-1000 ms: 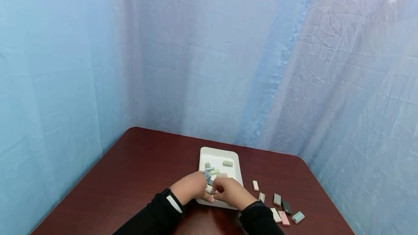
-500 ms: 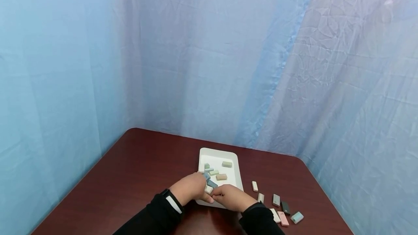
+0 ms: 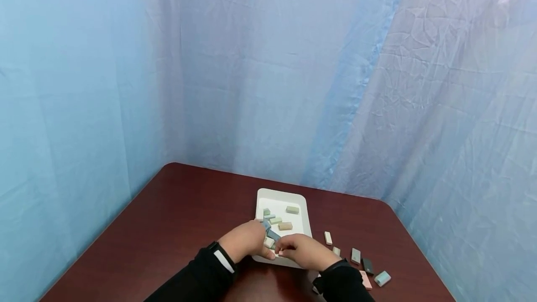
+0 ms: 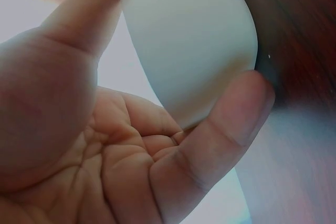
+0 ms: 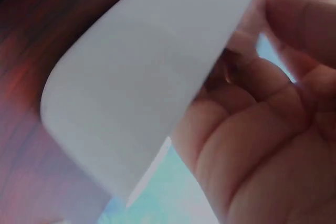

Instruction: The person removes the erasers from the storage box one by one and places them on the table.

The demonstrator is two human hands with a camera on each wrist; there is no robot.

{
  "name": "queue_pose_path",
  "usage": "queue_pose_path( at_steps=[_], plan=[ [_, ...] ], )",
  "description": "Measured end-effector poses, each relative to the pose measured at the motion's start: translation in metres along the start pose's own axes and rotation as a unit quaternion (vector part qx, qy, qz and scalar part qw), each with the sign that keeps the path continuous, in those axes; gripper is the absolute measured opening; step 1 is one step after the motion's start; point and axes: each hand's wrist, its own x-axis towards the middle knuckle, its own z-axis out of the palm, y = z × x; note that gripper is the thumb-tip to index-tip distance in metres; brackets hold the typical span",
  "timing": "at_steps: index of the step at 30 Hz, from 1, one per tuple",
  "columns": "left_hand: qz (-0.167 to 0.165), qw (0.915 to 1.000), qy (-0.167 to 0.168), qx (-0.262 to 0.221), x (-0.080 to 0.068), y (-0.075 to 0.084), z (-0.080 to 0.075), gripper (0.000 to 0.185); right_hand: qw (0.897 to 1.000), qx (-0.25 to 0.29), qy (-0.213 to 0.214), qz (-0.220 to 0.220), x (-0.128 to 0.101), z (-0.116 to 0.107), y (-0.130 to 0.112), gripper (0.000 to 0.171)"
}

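Note:
A white tray (image 3: 304, 209) holds several small pastel blocks. In the head view my left hand (image 3: 247, 239) lies over the tray's left rim, its thumb pointing at the front end and its other fingertips hidden. The left wrist view has bent fingers of the left hand (image 4: 194, 150) at the tray's wall (image 4: 194, 35), one outside it. My right hand (image 3: 304, 250) is over the front right of the tray with fingers curled; whether they pinch something is too small to tell. Close to the left thumb lie a white block (image 3: 269, 243) and a blue-grey block (image 3: 274, 235).
Farther back in the tray are a tan block (image 3: 285, 226) and a green block (image 3: 292, 209). Right of it on the dark red table (image 3: 201, 204) lie several loose blocks, including a pink block (image 3: 367, 281) and a dark block (image 3: 367, 266). Blue curtains (image 3: 251, 83) hang behind.
My right hand has shifted a little to the right, uncovering the tan and blue-grey blocks, and its sleeve now covers a white block on the table. My left hand stays in place.

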Motion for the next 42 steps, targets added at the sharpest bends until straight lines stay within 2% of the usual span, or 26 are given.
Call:
queue_pose_path(
  at_steps=[3, 6, 11, 15, 19, 24, 30, 33, 36, 42],
  plan=[
    [-0.002, 1.0000, 0.001, 0.003, 0.001, 0.001, 0.000, 0.073, 0.999, -0.013, 0.034, 0.009, -0.009, -0.008, 0.011, 0.019],
    [-0.011, 0.9999, -0.013, -0.003, 0.001, 0.002, 0.000, 0.077, 0.994, -0.053, 0.090, 0.039, -0.021, -0.017, 0.028, 0.021],
    [-0.016, 0.9993, -0.026, -0.022, 0.000, 0.002, -0.003, 0.075, 0.972, -0.091, 0.176, 0.128, -0.040, -0.035, 0.060, 0.019],
    [-0.014, 0.9993, -0.021, -0.027, 0.000, 0.002, -0.004, 0.072, 0.958, -0.100, 0.209, 0.171, -0.054, -0.049, 0.084, 0.018],
    [-0.027, 0.9985, -0.036, -0.031, 0.004, 0.004, -0.002, 0.081, 0.943, -0.136, 0.228, 0.199, -0.074, -0.071, 0.108, 0.018],
    [-0.043, 0.9973, -0.047, -0.037, 0.003, 0.003, 0.001, 0.084, 0.928, -0.172, 0.233, 0.235, -0.096, -0.086, 0.137, 0.019],
    [-0.025, 0.9993, -0.025, -0.013, 0.000, 0.002, -0.001, 0.080, 0.928, -0.162, 0.204, 0.266, -0.098, -0.082, 0.161, 0.017],
    [-0.022, 0.9995, -0.022, -0.007, -0.001, 0.002, -0.001, 0.082, 0.929, -0.158, 0.178, 0.282, -0.097, -0.078, 0.171, 0.010],
    [-0.022, 0.9995, -0.023, -0.005, -0.002, 0.003, 0.000, 0.083, 0.930, -0.153, 0.165, 0.292, -0.096, -0.075, 0.176, 0.007],
    [-0.021, 0.9993, -0.023, -0.021, -0.001, 0.002, -0.002, 0.077, 0.929, -0.164, 0.165, 0.288, -0.096, -0.075, 0.175, 0.005]
  ],
)
